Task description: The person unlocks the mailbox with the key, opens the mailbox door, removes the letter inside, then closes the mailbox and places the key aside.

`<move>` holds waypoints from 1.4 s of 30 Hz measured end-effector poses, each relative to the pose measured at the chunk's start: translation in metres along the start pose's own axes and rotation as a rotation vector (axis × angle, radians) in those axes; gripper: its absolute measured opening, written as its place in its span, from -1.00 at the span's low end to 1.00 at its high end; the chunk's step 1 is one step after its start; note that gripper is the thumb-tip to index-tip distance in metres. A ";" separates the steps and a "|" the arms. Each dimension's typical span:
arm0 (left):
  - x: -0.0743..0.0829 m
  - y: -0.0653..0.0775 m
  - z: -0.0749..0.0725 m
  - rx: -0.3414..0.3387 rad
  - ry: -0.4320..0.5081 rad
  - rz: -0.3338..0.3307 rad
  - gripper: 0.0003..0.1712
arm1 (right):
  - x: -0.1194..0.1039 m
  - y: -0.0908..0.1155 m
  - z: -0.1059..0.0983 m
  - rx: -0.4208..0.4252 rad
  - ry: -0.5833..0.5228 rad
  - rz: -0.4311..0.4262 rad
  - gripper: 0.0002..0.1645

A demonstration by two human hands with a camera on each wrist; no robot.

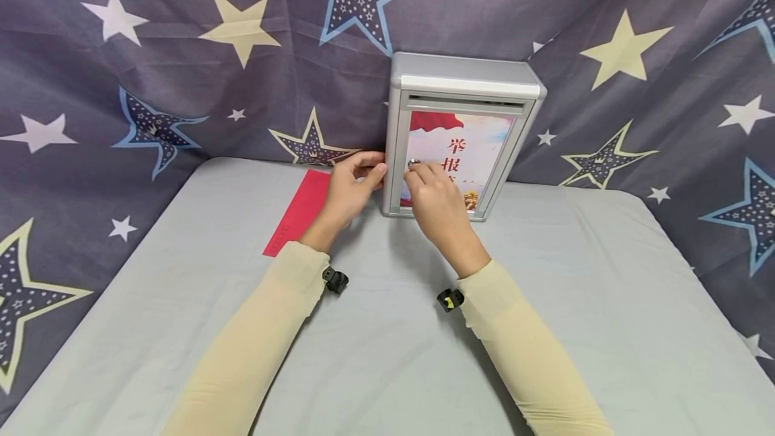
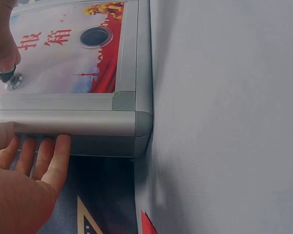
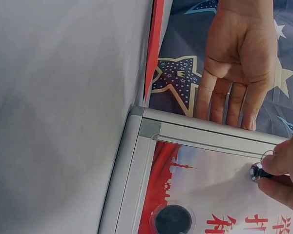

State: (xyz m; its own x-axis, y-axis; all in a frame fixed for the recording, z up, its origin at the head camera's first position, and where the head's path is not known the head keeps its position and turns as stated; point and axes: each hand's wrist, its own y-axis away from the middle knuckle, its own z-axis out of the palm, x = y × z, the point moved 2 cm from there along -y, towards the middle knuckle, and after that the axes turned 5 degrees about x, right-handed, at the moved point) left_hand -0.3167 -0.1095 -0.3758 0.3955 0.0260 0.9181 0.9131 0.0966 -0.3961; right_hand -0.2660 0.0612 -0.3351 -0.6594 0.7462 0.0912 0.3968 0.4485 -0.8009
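A silver-framed metal box [image 1: 466,73] with a slot near its top stands upright, its printed front panel [image 2: 44,63] showing red characters. On the panel's left side sits a round chrome lock [image 3: 256,172]. My right hand [image 1: 438,200] pinches a black-headed key [image 2: 8,74] at this lock between thumb and finger; a thin wire ring [image 3: 267,154] shows by the fingertips. Against the box's left side rests my left hand [image 1: 351,187], its fingers [image 2: 56,161] extended along the side wall and the thumb near the front edge.
A red envelope [image 1: 299,214] lies on the grey cloth-covered table [image 1: 387,355], left of the box and partly behind the left hand. Behind the box hangs a dark curtain [image 1: 242,106] patterned with stars. A round dark window [image 3: 173,220] is set low in the panel.
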 end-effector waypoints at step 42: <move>0.002 0.001 0.001 -0.017 0.010 -0.026 -0.66 | -0.001 -0.004 -0.008 -0.113 0.104 -0.068 -0.88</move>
State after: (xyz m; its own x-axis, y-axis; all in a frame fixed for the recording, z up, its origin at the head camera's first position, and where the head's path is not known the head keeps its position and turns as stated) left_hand -0.3154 -0.1088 -0.3745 0.3728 0.0140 0.9278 0.9244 0.0806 -0.3727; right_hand -0.2619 0.0627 -0.3273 -0.6195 0.7568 0.2084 0.4269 0.5476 -0.7196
